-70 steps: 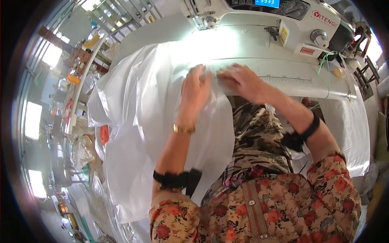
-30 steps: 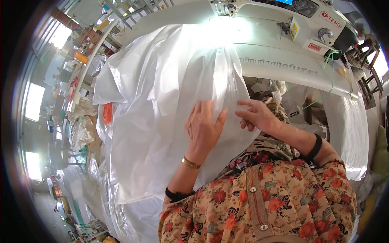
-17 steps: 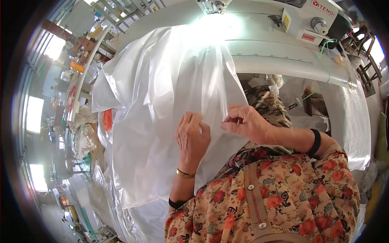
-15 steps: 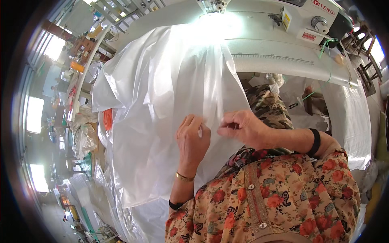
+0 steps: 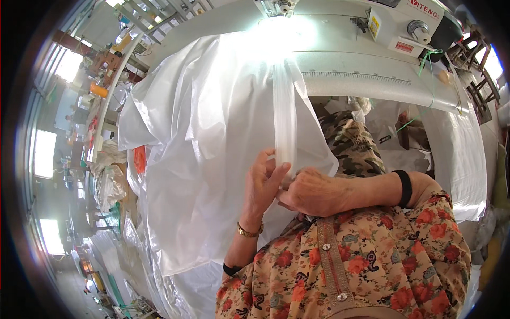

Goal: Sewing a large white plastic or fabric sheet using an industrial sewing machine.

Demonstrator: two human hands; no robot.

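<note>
Here, the narrow translucent strip point(image 5: 285, 111) is running down over the white sheet point(image 5: 204, 183) from near the sewing machine point(image 5: 406, 45), its lower end sitting between the left hand's point(image 5: 261, 183) thumb and fingers, which are pinching it. The right hand point(image 5: 314, 192) is resting curled just beside that thumb, fingers bending inward; cannot tell whether they are gripping the strip. The sheet is draping off the bench point(image 5: 361, 89).

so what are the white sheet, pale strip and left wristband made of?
White sheet: glossy, sharp creases; plastic film or coated fabric, can't tell. Pale strip: satiny, fine lengthwise lines; possibly woven plastic tape. Left wristband: shiny, gold-coloured; probably metal.
</note>
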